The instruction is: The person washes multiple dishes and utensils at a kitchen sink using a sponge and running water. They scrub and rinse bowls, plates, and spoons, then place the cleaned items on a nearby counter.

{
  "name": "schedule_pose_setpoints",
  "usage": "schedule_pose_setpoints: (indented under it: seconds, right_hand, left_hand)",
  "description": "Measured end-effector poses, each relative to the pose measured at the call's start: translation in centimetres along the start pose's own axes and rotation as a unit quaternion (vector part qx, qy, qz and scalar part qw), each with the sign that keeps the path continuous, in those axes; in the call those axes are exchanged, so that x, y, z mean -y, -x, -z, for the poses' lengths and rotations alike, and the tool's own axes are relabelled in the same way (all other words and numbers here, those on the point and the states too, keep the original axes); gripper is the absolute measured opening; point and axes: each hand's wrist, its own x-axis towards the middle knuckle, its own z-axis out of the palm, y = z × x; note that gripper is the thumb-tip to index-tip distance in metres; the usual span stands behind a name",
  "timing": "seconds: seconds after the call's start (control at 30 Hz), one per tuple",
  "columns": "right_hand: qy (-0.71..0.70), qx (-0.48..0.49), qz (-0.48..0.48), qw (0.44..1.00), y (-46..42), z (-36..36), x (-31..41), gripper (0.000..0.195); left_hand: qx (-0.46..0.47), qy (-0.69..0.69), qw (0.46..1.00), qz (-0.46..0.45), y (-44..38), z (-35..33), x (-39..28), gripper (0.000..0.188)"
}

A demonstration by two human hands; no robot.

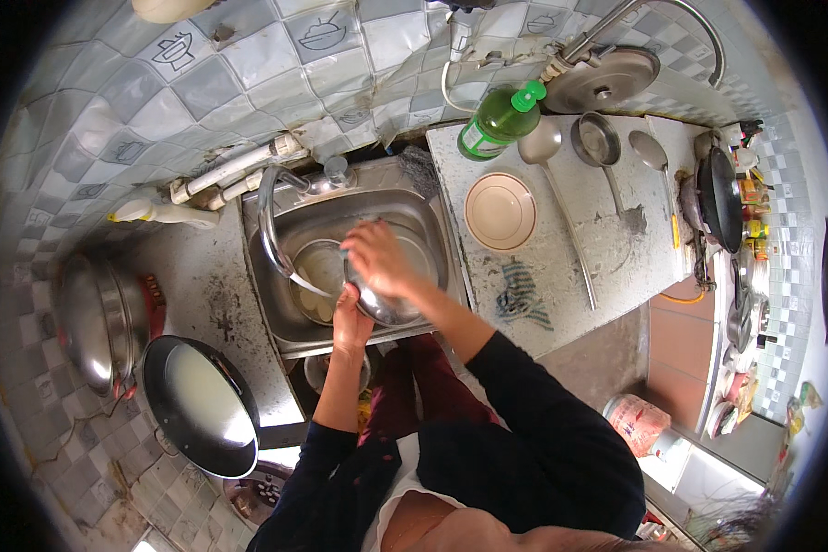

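Over the stainless steel sink [414, 186], my left hand [352, 321] grips the rim of a shiny metal bowl [390, 310]. My right hand [379, 262] lies over that same bowl, its fingers spread towards the left; whether it holds a small cloth or scrubber is unclear. Water runs from the curved faucet [269, 214] into a round metal pan [317, 265] in the sink, where pale pieces lie in the liquid. Another round vessel [421, 255] sits behind the bowl, partly hidden by my right hand.
On the right counter are a green soap bottle [500, 124], a beige bowl [500, 212], a striped cloth [521, 297], a long ladle [566, 221] and a small metal ladle [597, 141]. A black pan [200, 407] with cloudy liquid and a lidded pot [96, 324] stand left.
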Motion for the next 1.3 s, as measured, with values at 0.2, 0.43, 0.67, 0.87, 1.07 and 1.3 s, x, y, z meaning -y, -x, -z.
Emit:
schedule_pose_setpoints:
  seconds: [0.2, 0.43, 0.67, 0.87, 1.07, 1.3]
  right_hand:
    - [-0.177, -0.101, -0.402, 0.893, 4.7, -2.8, -8.2, 0.040]
    - [0.046, -0.093, -0.145, 0.984, 4.2, -1.3, 6.3, 0.053]
    - [-0.160, -0.059, -0.370, 0.913, 3.2, -0.6, -6.4, 0.045]
    - [0.036, -0.107, -0.185, 0.976, 6.4, -2.1, 7.5, 0.053]
    - [-0.318, -0.019, -0.541, 0.778, 4.8, 2.6, -2.1, 0.061]
    - [-0.388, -0.118, -0.435, 0.804, 11.1, 4.3, 0.2, 0.064]
  left_hand:
    - [-0.018, 0.052, 0.998, -0.033, -1.0, -0.9, -0.8, 0.047]
    - [-0.031, 0.075, 0.996, -0.023, -0.6, 0.3, 0.3, 0.044]
    - [-0.009, 0.083, 0.995, -0.049, -0.7, -0.3, -0.1, 0.047]
    - [-0.025, 0.113, 0.990, -0.075, -0.6, 0.9, -1.3, 0.052]
    - [0.055, 0.112, 0.992, -0.033, 2.3, 3.0, -3.3, 0.031]
    - [-0.142, -0.037, 0.988, 0.056, 2.3, 3.2, 2.4, 0.044]
